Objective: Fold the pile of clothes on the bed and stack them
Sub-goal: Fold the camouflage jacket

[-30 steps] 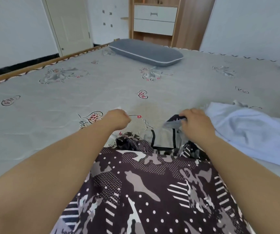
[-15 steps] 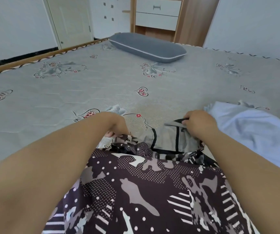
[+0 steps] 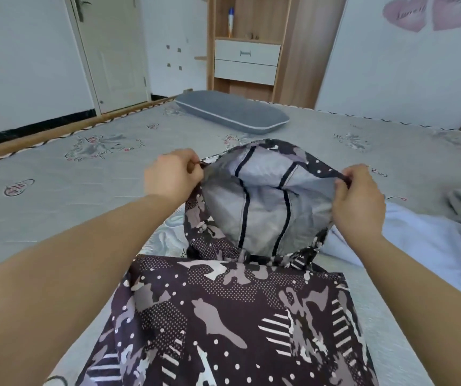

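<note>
Pinching the hood (image 3: pixel 265 196) rim, both hands' fingers (image 3: pixel 193 169) hold it open — jacket (image 3: pixel 223 324) lengthwise, hood pointing away.

No readable text, label, brand or number shows anywhere. The bedsheet (image 3: pixel 56 174) carries small script-like marks beside its printed motifs, and the pink heart decals (image 3: pixel 429 12) on the wall bear scrawled lines, all too blurred to read.

The jacket (image 3: pixel 223 316) is dark brown with grey camouflage, white dots and stripes; its hood lining (image 3: pixel 262 201) is grey with dark seams. The bed (image 3: pixel 84 196) is grey with red-dotted motifs, the pillow (image 3: pixel 232 111) blue-grey.
</note>
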